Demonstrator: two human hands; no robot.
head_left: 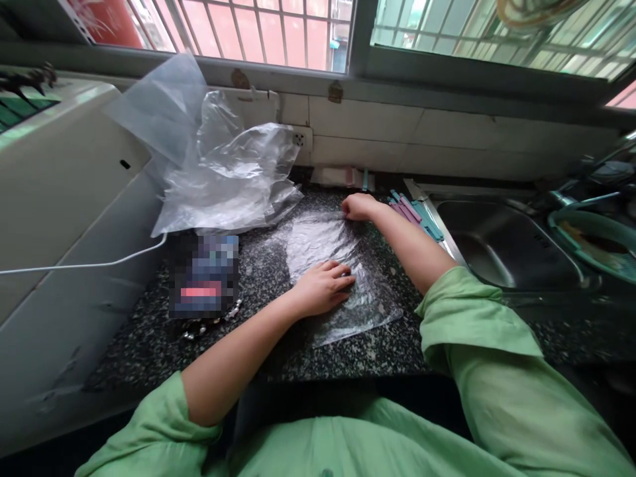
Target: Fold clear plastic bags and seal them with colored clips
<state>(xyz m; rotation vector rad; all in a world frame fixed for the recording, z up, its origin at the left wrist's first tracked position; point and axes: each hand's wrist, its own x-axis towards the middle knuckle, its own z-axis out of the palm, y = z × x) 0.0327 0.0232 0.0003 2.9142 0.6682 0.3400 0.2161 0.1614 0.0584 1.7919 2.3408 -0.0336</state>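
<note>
Smoothing: looks, from where I stand, like the step in hand, with both hands at the plastic (370, 295).
Plastic: clear and wrinkled, flat on the counter (149, 344) in front of the person, between the heap (228, 179) and the sink (497, 242); whether it is a bag or a single sheet, I cannot tell.
Left hand: palm down on the plastic (320, 289), fingers slightly spread, pinching nothing.
Right hand: curled at the far edge (358, 207); its fingertips are hidden, so I cannot tell whether they pinch.
Creases: best worked out with a flat, light palm moving away from an anchored edge; fingertips alone would likely drag and bunch such thin stuff.
Far edge: worth holding low and steady, since lifting it could let air under.
Clips: pink and teal, beside the sink (417, 215), apart from the plastic.
Blurred thing: left of the plastic (206, 278), well clear of a palm's sweep.
</note>
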